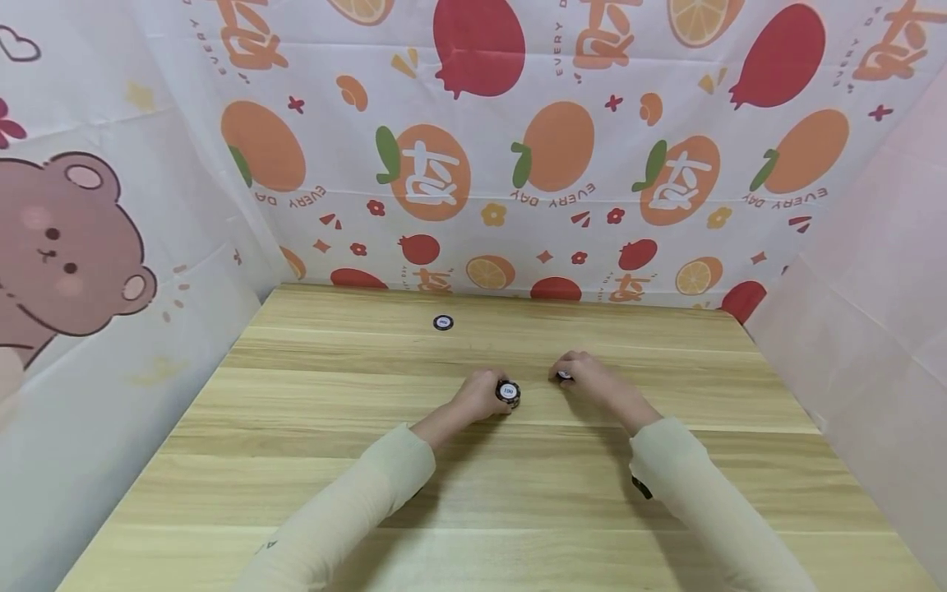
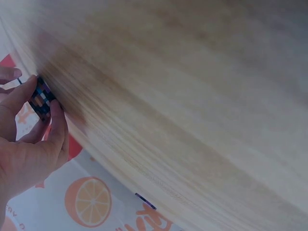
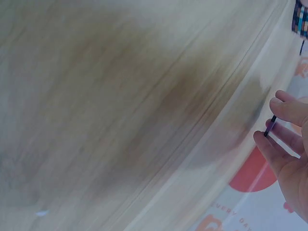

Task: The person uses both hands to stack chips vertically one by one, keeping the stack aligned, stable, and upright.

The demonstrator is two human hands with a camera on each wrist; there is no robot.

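Note:
My left hand (image 1: 476,397) grips a short stack of black poker chips (image 1: 507,392) near the middle of the wooden table, fingers and thumb round its sides. The top chip has a white centre with printed figures. In the left wrist view, the edges of the stack (image 2: 42,98) show between fingers and thumb. To the right of the stack, my right hand (image 1: 589,380) pinches one poker chip (image 1: 565,375), partly hidden by the fingers. That chip (image 3: 270,126) appears edge-on between thumb and fingertips in the right wrist view.
Another poker chip (image 1: 443,322) lies flat toward the back of the wooden table (image 1: 355,477), left of both hands. A fruit-printed cloth (image 1: 488,238) hangs behind the table's far edge. Pale cloth (image 1: 200,205) with a bear print hangs on the left side.

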